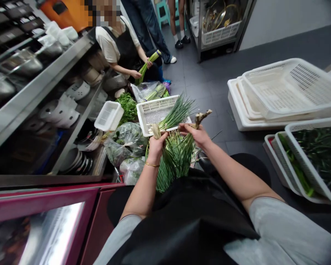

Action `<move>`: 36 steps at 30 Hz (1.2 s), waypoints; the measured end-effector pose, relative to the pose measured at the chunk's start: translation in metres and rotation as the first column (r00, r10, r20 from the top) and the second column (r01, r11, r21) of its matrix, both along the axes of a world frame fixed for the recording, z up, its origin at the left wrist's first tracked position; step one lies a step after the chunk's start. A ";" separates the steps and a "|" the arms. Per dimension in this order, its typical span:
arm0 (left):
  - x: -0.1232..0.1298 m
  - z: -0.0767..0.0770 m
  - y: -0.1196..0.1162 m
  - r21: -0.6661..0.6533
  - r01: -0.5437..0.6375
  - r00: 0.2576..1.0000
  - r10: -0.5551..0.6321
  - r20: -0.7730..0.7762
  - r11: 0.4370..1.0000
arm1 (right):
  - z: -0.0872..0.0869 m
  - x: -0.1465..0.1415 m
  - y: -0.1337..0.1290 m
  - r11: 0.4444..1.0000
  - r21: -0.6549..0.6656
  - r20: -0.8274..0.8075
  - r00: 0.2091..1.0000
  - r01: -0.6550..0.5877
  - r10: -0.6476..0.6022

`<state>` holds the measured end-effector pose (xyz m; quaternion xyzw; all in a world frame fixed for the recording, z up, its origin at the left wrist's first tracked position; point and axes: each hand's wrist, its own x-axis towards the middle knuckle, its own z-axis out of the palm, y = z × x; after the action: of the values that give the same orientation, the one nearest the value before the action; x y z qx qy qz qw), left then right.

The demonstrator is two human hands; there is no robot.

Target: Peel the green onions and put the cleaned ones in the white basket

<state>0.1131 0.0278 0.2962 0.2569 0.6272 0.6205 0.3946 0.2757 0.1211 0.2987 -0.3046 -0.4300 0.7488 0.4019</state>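
The hands are apart, each closed round scallions [176,160] just off the white basket's [157,106] near edge. The stalks are thin, long and deep green, paling at the base: the left hand [156,146] grips whitish ends, while from the right hand [200,135] juts a knobbly, brown root clump [201,117]. More scallions slant across the basket from its near edge, tips passing its right edge.
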 end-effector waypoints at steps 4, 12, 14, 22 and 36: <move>-0.031 0.021 -0.007 0.009 -0.052 0.999 0.052 0.003 0.999 | 0.002 0.011 0.010 0.978 0.210 0.277 0.960 -0.021 -0.039; -0.005 0.020 -0.002 -0.026 0.090 0.993 -0.088 0.084 0.996 | -0.018 -0.028 -0.038 0.902 0.207 0.454 0.854 -0.379 0.254; -0.006 0.014 -0.005 -0.004 0.122 0.989 -0.121 0.082 0.993 | -0.024 -0.029 -0.035 0.912 0.201 0.435 0.867 -0.357 0.243; -0.016 0.002 -0.011 -0.005 0.146 0.981 -0.144 0.127 0.989 | -0.034 -0.033 -0.034 0.892 0.188 0.427 0.852 -0.411 0.302; 0.003 -0.025 -0.030 -0.128 0.285 0.958 -0.276 0.083 0.950 | -0.023 -0.015 -0.011 0.930 0.134 0.339 0.897 -0.344 0.283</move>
<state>0.1165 -0.0026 0.2710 0.2955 0.6128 0.5211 0.5154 0.2610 0.1097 0.2762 -0.3064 -0.6014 0.7013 0.2294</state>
